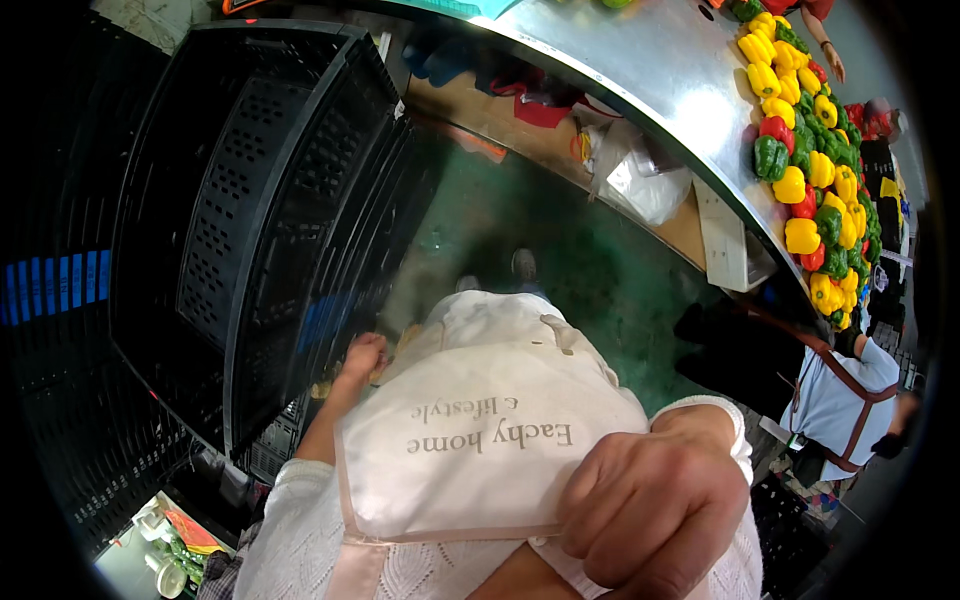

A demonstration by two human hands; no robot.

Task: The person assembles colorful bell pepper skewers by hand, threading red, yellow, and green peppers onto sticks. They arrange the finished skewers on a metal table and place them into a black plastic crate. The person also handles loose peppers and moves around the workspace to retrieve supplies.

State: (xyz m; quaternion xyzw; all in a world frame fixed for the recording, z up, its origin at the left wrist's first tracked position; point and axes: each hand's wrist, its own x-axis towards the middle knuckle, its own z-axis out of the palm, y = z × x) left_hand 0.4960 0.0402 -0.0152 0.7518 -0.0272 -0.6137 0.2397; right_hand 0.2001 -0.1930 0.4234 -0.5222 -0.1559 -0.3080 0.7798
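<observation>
Green floor (600, 250), crates (325, 170) by left hand (366, 354)

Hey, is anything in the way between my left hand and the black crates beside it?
Nothing visible stands between your left hand and the black crates to its left. The apron is on the hand's other side.

The curled right hand (655, 505) fronts a cream apron (480, 390); the curled left hand (366, 355) is near black crates (215, 210); peppers (820, 172) line the metal tabletop (655, 60).
</observation>
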